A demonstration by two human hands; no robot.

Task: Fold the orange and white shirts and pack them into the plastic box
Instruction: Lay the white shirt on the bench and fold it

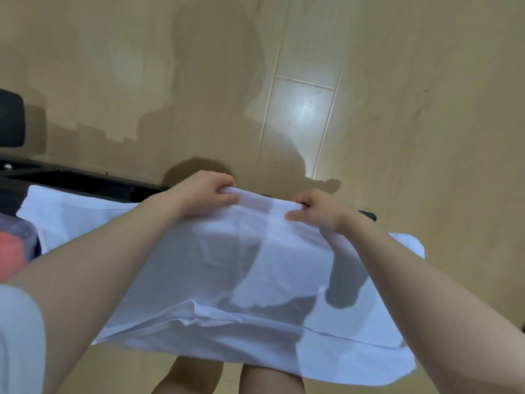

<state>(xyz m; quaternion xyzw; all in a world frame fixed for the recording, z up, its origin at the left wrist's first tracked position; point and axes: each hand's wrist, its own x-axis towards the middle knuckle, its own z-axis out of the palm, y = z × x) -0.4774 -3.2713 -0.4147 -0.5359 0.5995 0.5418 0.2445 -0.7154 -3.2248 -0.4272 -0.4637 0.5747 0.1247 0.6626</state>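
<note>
The white shirt (255, 280) lies spread over a dark surface in front of me, its near hem hanging toward my legs. My left hand (204, 194) grips the shirt's far edge, fingers curled over the fabric. My right hand (315, 209) pinches the same far edge a little to the right. A sleeve sticks out on each side. At the left edge, the orange shirt (10, 251) shows as a folded red-orange patch inside the clear plastic box (28, 228), mostly cut off by the frame.
A dark table (93, 180) carries the shirt; its far edge runs left to right. A black chair part (11, 120) stands at far left. Pale wooden floor (341, 81) lies beyond. My bare legs (227, 376) show below the shirt.
</note>
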